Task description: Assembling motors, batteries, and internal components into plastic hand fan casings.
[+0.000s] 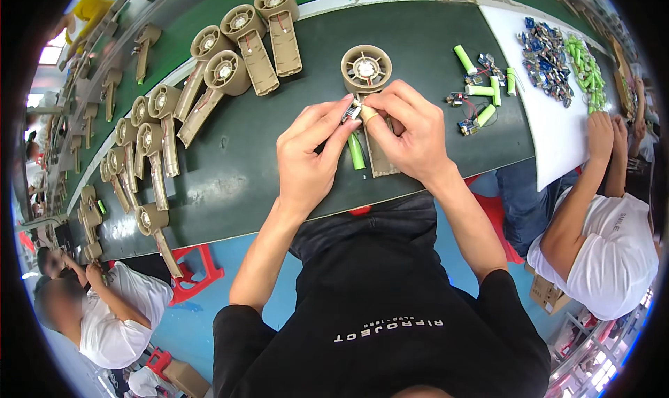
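Over the dark green bench, my left hand (310,151) pinches a small circuit board (353,110) between thumb and fingertips. My right hand (412,130) meets it there, thumb and index closed together at the board's edge; what they hold is too small to make out. A yellowish band (368,114) covers one right fingertip. Below the board, a green cylindrical battery (357,151) hangs or lies beside my left fingers. Behind and under my hands lies a tan handheld fan housing (366,68), its round grille facing up and its open handle (380,151) pointing toward me.
Several tan fan housings (226,73) lie along the left. To the right are loose batteries wired to boards (481,90). Beyond them, a white sheet (550,137) bears piles of blue boards (547,60) and green batteries (587,71). Co-workers in white shirts (603,248) sit on both sides.
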A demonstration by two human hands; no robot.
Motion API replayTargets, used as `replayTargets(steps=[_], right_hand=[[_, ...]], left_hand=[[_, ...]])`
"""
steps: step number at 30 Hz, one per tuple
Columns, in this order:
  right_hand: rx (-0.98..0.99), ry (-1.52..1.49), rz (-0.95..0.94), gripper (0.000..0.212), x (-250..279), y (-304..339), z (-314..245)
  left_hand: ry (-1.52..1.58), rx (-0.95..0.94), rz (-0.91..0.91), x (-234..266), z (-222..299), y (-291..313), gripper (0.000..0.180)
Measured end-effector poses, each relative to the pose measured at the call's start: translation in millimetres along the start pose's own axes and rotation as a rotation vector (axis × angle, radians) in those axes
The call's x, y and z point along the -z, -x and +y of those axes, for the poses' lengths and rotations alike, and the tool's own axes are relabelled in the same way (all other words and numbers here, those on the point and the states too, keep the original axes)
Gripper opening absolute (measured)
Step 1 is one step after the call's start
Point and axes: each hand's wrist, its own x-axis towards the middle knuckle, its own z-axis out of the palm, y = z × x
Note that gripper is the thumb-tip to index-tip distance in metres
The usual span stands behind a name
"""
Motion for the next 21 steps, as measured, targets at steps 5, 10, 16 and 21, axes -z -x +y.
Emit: replayTargets(steps=[5,10,16,21], right_hand=[[-0.028,-0.010,-0.010,0.012,-0.3,2.6,1.2],[0.084,0.155,0.058,0.013,-3.0,3.8,-2.9],[0.192,0.209,0.084,0.018,-5.1,2.8,0.9],[0.218,0.191,0.082,0.017,-2.1,4.8,5.7]], left_hand=[[-0.145,-0.138,-0.009,1.3,-4.3,-0.8,0.033],[-0.114,-0.129,0.019,-2.4,-5.8,0.5,0.034],[-0.101,-0.130,-0.013,0.4,-8.3,-2.1,0.034],[-0.071,-0.145,-0.093,3.4,-7.3,-4.7,0.032]])
